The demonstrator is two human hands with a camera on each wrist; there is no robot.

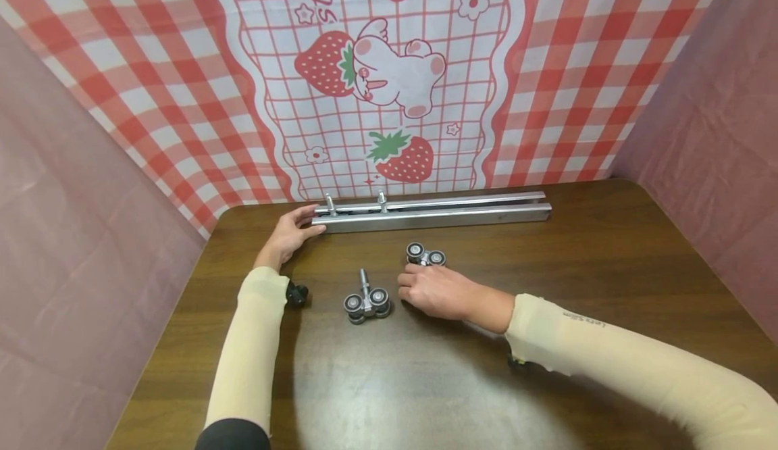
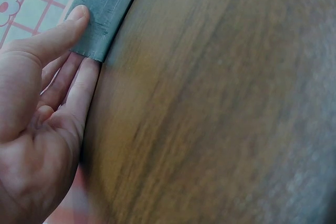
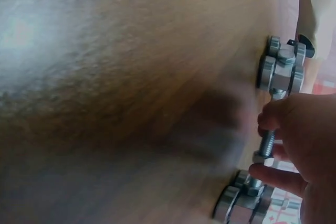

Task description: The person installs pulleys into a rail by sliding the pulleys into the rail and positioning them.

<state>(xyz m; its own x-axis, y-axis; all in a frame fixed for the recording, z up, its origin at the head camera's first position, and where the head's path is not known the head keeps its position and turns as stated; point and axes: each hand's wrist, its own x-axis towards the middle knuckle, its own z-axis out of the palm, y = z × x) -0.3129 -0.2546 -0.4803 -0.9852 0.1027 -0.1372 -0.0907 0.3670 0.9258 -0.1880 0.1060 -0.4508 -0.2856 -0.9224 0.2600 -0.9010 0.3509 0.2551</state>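
A silver metal track (image 1: 437,219) lies along the back of the table, its slot facing up. Two threaded bolts (image 1: 382,201) stand up from the slot near its left end. My left hand (image 1: 288,238) grips that end, the thumb on the near side wall and the fingers at the end and behind. My right hand (image 1: 439,292) pinches the threaded bolt (image 3: 268,142) of a roller trolley (image 1: 416,252), whose wheels show beyond the fingers. Left of it, another roller trolley (image 1: 367,305) lies on the table, its bolt pointing toward the track.
The dark wooden table (image 1: 389,382) has rounded back corners. Behind it hangs a red and white checked cloth (image 1: 583,98) with strawberry prints. Pink curtains (image 1: 699,132) close off both sides. Black wrist devices (image 1: 297,293) sit at the cream sleeves.
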